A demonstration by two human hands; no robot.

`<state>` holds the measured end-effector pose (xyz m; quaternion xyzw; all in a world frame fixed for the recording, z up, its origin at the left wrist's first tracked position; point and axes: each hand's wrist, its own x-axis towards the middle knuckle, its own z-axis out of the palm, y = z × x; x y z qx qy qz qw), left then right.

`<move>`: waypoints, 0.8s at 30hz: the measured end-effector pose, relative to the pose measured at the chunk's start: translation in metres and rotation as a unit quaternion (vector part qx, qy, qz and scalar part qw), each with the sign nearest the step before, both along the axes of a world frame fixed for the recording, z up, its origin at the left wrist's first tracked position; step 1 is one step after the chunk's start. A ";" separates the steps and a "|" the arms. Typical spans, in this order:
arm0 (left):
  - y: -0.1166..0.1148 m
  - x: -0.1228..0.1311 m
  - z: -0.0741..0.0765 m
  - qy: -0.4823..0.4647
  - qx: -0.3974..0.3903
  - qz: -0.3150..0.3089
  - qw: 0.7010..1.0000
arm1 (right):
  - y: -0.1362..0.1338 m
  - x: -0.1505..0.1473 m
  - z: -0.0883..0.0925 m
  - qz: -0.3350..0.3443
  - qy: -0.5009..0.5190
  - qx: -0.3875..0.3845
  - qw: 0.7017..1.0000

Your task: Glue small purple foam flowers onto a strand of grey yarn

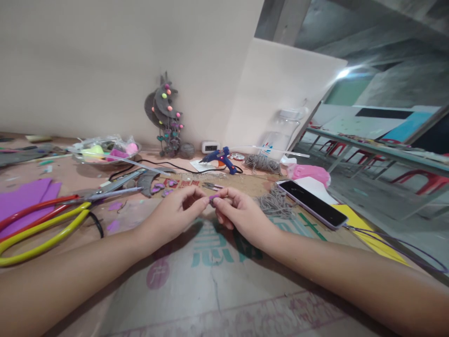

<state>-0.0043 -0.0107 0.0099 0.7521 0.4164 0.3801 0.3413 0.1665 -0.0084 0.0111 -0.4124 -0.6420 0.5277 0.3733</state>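
My left hand (pixel 182 208) and my right hand (pixel 242 213) meet over the middle of the printed cardboard. Their fingertips pinch a small purple and grey piece (pixel 212 200) between them, mostly covered by the fingers. Beyond my left hand lie several small purple and grey shapes (pixel 166 188), next to a grey curved felt piece (pixel 150 181). Small metal-tipped snips or tweezers (pixel 212 186) rest just behind the fingertips. A loose heap of grey cord (pixel 277 202) sits to the right of my right hand.
Yellow- and red-handled scissors (pixel 52 229) lie left, over purple sheets (pixel 28 201). Behind stand a blue glue gun (pixel 220 159), a bowl of bright items (pixel 105 157), a decorated moon hanging (pixel 164 107) and a clear bottle (pixel 280 133). A phone (pixel 312 202) lies right.
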 end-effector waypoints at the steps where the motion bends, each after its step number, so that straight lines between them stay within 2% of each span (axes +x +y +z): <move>1: 0.001 0.000 0.000 -0.001 0.001 0.003 1.000 | 0.000 0.000 0.000 0.000 -0.003 0.004 1.000; 14: 0.001 0.001 -0.002 0.030 0.004 0.034 0.999 | -0.003 -0.002 0.002 0.012 -0.023 0.015 1.000; 24: 0.004 -0.002 -0.006 0.006 0.025 0.004 1.000 | 0.000 0.001 0.001 0.021 -0.013 -0.009 1.000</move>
